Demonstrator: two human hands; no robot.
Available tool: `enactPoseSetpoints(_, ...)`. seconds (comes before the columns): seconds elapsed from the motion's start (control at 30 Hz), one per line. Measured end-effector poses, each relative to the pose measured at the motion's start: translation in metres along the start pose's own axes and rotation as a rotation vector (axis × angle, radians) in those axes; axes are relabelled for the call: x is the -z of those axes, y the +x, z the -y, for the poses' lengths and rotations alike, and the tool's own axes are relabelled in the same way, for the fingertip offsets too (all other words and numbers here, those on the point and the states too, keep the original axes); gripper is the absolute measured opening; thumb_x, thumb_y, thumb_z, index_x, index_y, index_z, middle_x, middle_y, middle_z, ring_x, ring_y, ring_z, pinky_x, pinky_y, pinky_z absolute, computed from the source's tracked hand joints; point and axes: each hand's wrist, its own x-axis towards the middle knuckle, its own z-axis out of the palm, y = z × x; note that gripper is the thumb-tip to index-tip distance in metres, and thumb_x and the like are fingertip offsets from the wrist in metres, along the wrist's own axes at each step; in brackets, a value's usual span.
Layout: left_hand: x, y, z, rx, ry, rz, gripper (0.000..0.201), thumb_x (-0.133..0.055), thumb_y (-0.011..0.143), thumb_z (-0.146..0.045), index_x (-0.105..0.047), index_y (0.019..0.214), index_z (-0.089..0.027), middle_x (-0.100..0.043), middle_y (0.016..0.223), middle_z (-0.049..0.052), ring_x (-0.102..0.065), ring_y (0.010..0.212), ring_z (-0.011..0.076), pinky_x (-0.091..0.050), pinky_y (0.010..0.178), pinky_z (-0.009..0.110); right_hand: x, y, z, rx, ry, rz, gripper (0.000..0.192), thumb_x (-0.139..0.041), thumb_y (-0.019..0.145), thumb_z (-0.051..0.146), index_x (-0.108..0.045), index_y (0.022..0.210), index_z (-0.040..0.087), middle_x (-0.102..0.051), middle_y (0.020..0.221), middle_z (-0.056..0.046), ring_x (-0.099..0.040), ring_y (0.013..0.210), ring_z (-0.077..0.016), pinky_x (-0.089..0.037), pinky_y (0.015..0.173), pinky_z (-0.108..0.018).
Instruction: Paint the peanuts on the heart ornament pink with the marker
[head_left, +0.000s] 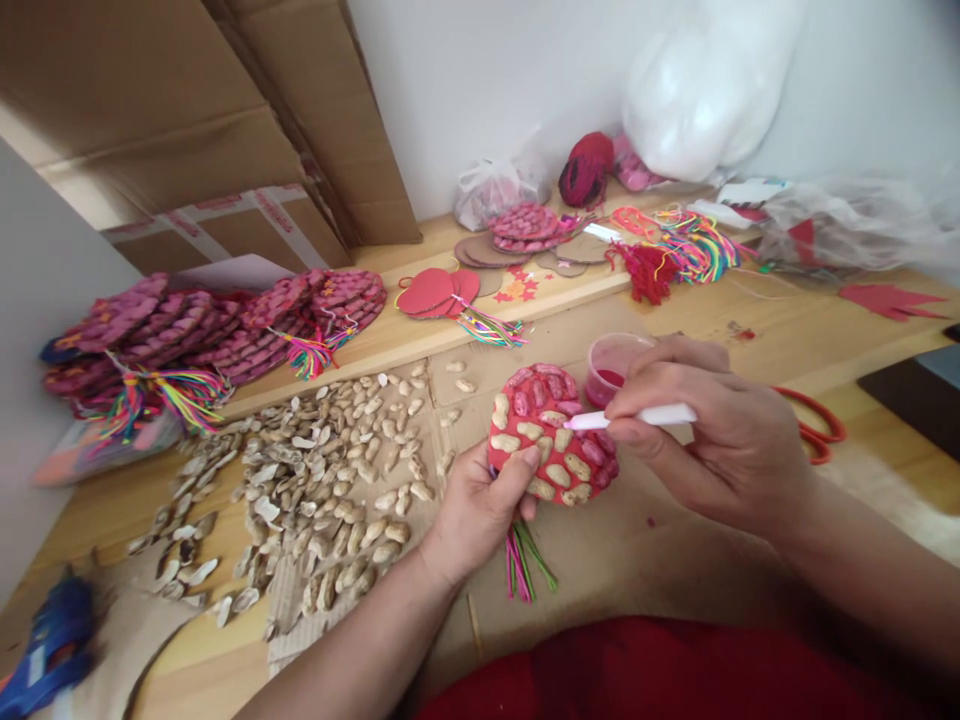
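With the left hand gripping the peanut-covered disc by its near edge, brace it firmly; with the right hand pinching the white brush, stroke lightly over each pale shell, dipping into the pink cup just beyond.

The back wall is plain and white. The wall on the left looks grey. Big brown cardboard stands tall near the left corner, with light shining on part of it. The wooden counter is yellow-brown, with a bright patch on its right side.
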Motion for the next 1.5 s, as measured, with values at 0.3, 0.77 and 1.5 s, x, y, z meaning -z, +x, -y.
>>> enactPoseSetpoints(0.3, -0.004, -0.003, -0.007, -0.007, 0.069, 0.011, 0.049, -0.07, 0.085, -0.059, -0.055, 0.063, -0.018, -0.053, 0.05, -0.005, -0.042, 0.044, 0.0075, -0.035, 0.045, 0.02, 0.001, 0.0, 0.001, 0.022, -0.02, 0.007, 0.008, -0.067, 0.091, 0.029, -0.062, 0.097, 0.028, -0.074, 0.084, 0.003, -0.069, 0.103, -0.0226, -0.048, 0.092, -0.042)
enactPoseSetpoints(0.77, -0.002, -0.004, -0.005, -0.019, 0.128, 0.025, 0.045, -0.069, 0.087, -0.057, -0.055, 0.068, -0.019, -0.053, 0.053, -0.005, -0.043, 0.046, 0.0083, -0.035, 0.047, 0.021, 0.002, 0.003, 0.005, 0.047, -0.027, 0.002, 0.01, -0.068, 0.091, 0.03, -0.062, 0.098, 0.028, -0.073, 0.085, 0.002, -0.068, 0.102, -0.0217, -0.048, 0.091, -0.041)
enactPoseSetpoints(1.5, 0.002, -0.001, 0.007, -0.018, -0.043, 0.037, 0.042, -0.072, 0.088, -0.055, -0.059, 0.074, -0.018, -0.054, 0.055, -0.005, -0.044, 0.047, 0.0066, -0.032, 0.045, 0.018, 0.007, 0.002, 0.0, -0.022, 0.027, -0.02, 0.005, -0.066, 0.091, 0.029, -0.065, 0.096, 0.029, -0.07, 0.088, 0.001, -0.067, 0.093, -0.0201, -0.049, 0.082, -0.039)
